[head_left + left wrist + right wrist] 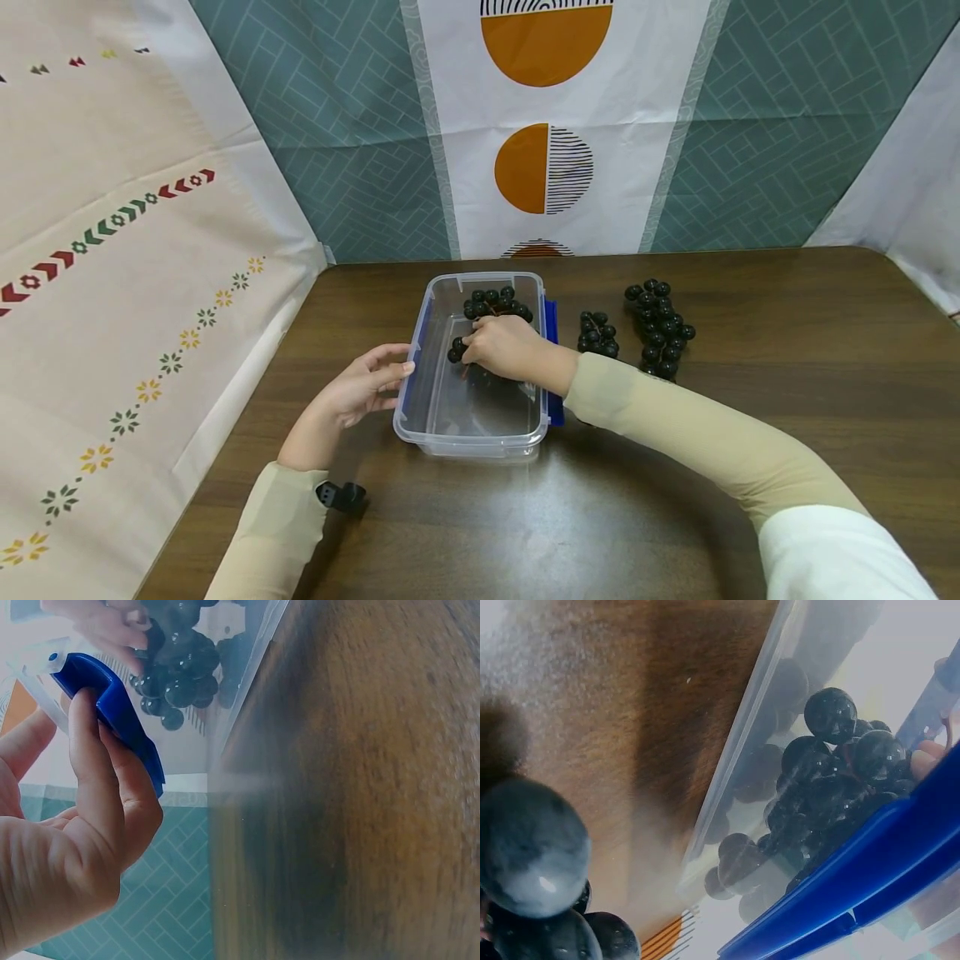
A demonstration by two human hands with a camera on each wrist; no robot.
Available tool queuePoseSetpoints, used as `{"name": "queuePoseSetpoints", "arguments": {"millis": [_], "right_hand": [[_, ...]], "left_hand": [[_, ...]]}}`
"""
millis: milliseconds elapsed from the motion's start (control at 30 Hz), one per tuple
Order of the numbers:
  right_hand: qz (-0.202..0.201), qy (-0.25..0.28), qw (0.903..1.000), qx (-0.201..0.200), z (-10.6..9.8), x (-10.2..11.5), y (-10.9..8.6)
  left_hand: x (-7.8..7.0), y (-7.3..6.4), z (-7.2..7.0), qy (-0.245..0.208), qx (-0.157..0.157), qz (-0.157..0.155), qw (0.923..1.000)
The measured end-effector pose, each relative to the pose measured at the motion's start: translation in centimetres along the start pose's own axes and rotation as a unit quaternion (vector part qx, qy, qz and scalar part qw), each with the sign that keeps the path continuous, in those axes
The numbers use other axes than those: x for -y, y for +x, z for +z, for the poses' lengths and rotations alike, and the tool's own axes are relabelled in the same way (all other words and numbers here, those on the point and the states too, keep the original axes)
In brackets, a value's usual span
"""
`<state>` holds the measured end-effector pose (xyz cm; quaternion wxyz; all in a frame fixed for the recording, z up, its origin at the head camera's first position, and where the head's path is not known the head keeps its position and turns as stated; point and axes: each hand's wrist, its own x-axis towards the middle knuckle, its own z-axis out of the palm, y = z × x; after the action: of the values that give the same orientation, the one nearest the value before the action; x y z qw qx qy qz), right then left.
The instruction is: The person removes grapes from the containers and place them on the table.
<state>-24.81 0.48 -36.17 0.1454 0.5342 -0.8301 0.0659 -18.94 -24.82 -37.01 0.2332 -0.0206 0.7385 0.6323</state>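
Note:
A clear plastic food container (472,440) with blue side latches stands on the table. My left hand (360,385) grips its left side, thumb at the rim and fingers against the blue latch (120,709) in the left wrist view. Inside the container, my right hand (506,346) pinches the stem of a bunch of dark grapes (456,350); part of this bunch is hidden by the hand. More dark grapes (491,300) show at the container's far end. Through its wall, the right wrist view shows grapes (817,784) massed beside the right fingertips (926,759).
Right of the container lie a small bunch of dark grapes (597,335) and a longer one (660,327). The container's right latch (556,408) hangs folded outward. A patterned cloth (360,167) rises behind the wooden table (600,517).

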Motion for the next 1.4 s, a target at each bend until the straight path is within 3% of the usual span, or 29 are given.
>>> {"name": "queuePoseSetpoints", "arguments": {"millis": [333,667,900,1400], "right_hand": [[0.023,0.029,0.9990,-0.022,-0.3,-0.1,-0.5],[0.059,0.114,0.9908,-0.042,-0.7,-0.3,-0.6],[0.082,0.120,0.9883,-0.045,-1.3,-0.4,-1.0],[0.082,0.166,0.9806,-0.064,-1.2,-0.7,-1.4]], "left_hand": [[0.0,0.1,0.0,0.003,-0.007,-0.003,1.0000],[0.0,0.1,0.0,0.003,-0.004,-0.001,1.0000],[-0.1,0.1,-0.1,0.002,-0.002,0.001,1.0000],[0.2,-0.1,0.1,0.008,-0.004,0.004,1.0000]]}}
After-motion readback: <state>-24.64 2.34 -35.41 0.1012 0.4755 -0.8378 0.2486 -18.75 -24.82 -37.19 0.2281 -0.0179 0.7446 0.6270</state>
